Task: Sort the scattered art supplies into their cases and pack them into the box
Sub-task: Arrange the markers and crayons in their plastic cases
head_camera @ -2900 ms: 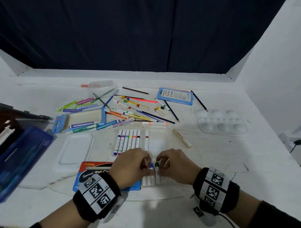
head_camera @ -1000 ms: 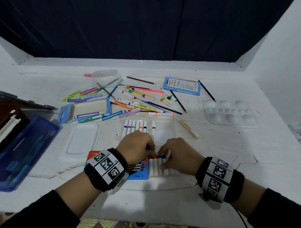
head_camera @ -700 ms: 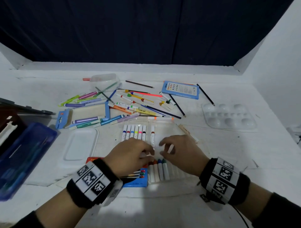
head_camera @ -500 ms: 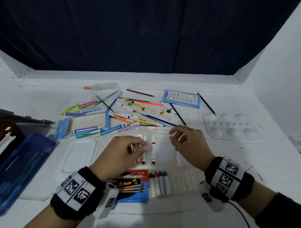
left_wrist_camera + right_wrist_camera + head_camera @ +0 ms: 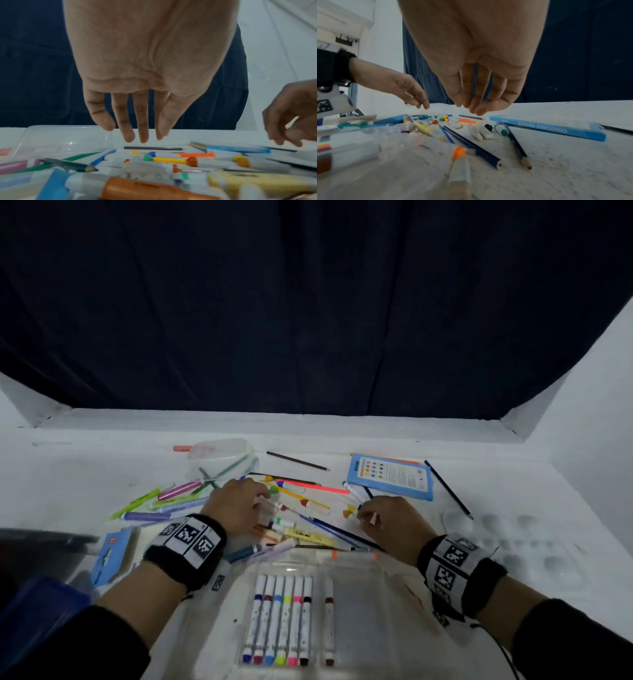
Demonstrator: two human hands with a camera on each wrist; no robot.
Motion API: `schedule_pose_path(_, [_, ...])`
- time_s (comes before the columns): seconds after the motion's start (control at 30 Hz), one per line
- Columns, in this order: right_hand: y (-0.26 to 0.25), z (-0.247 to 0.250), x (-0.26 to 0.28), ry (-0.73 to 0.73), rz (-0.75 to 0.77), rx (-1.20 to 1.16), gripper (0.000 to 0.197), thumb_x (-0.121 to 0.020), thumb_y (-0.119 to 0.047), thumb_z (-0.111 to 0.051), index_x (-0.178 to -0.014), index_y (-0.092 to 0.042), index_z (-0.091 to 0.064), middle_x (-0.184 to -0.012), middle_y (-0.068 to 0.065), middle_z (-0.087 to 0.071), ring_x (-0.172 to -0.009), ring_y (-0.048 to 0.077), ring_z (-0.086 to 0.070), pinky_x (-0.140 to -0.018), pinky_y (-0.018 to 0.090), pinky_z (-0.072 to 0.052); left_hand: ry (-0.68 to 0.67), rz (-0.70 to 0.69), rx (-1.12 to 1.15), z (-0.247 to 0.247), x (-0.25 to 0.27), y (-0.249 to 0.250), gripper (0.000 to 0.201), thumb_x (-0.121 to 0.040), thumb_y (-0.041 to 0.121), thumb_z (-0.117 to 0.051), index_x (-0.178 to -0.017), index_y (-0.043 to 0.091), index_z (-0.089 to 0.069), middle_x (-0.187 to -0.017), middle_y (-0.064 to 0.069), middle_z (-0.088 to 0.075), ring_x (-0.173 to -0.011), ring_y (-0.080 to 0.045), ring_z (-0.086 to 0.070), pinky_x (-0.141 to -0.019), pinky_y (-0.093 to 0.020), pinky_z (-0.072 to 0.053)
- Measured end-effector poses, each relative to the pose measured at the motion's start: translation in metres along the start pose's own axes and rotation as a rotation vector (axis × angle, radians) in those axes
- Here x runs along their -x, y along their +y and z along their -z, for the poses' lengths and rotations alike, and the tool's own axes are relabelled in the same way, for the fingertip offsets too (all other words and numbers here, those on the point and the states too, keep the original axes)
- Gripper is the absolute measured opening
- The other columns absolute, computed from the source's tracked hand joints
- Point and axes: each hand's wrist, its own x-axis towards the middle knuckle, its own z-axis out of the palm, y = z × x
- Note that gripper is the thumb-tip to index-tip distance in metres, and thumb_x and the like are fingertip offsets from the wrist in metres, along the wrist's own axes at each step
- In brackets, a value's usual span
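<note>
Loose markers and pencils (image 5: 301, 510) lie in a heap at the table's middle. My left hand (image 5: 260, 499) hovers over the heap's left part with straight fingers (image 5: 127, 135) hanging just above the markers (image 5: 169, 160), holding nothing. My right hand (image 5: 364, 510) hangs over the heap's right side, its fingers (image 5: 471, 108) loosely together above white marker caps (image 5: 481, 132), and nothing shows in them. Nearer me a clear marker case (image 5: 356, 611) holds a row of several markers (image 5: 281, 618) and one brown marker (image 5: 329, 621) apart. A blue coloured-pencils box (image 5: 390, 475) lies behind the right hand.
A white paint palette (image 5: 520, 539) lies at the right. A clear tub (image 5: 222, 453) stands at the back, with pens (image 5: 161, 503) spread to its left. A blue card pack (image 5: 113, 553) and a dark blue box (image 5: 37, 607) are at the left.
Both hands left the crayon tray near the front edge and reached forward to the heap of markers and pencils. The head view tilted up, so the crayon tray is out of sight.
</note>
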Motion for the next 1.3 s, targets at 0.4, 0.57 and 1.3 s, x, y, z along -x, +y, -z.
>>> schedule_pose_path(0.4, [-0.004, -0.016, -0.041, -0.209, 0.018, 0.347, 0.028, -0.095, -0.04, -0.055, -0.116, -0.022, -0.058, -0.122, 0.001, -0.056, -0.11, 0.022, -0.057, -0.087, 0.031, -0.044, -0.104, -0.06, -0.16, -0.004, -0.047, -0.004, 0.027, -0.089, 0.015, -0.058, -0.104, 0.037, -0.054, -0.101, 0.019, -0.063, -0.105, -0.01, -0.058, -0.095, -0.039, -0.028])
schedule_pose_path(0.57, [-0.005, -0.02, -0.04, -0.145, 0.024, 0.361, 0.021, -0.098, -0.033, -0.047, -0.109, -0.018, -0.058, -0.116, 0.004, -0.059, -0.104, 0.023, -0.059, -0.081, 0.03, -0.045, -0.096, -0.125, -0.075, 0.0, -0.043, -0.007, 0.023, -0.088, 0.014, -0.062, -0.102, 0.032, -0.059, -0.096, 0.017, -0.062, -0.095, -0.008, -0.055, -0.088, -0.034, -0.028])
schedule_pose_path(1.3, [-0.068, 0.044, 0.134, 0.26, -0.027, -0.688, 0.025, -0.087, -0.008, -0.07, -0.103, -0.026, -0.064, -0.08, 0.002, -0.066, -0.065, 0.018, -0.066, -0.065, 0.038, -0.058, 0.36, -0.17, 1.258, 0.03, 0.185, 0.073, 0.021, -0.069, 0.012, -0.082, -0.088, 0.012, -0.073, -0.082, -0.011, -0.074, -0.079, -0.023, -0.071, -0.081, -0.027, -0.059])
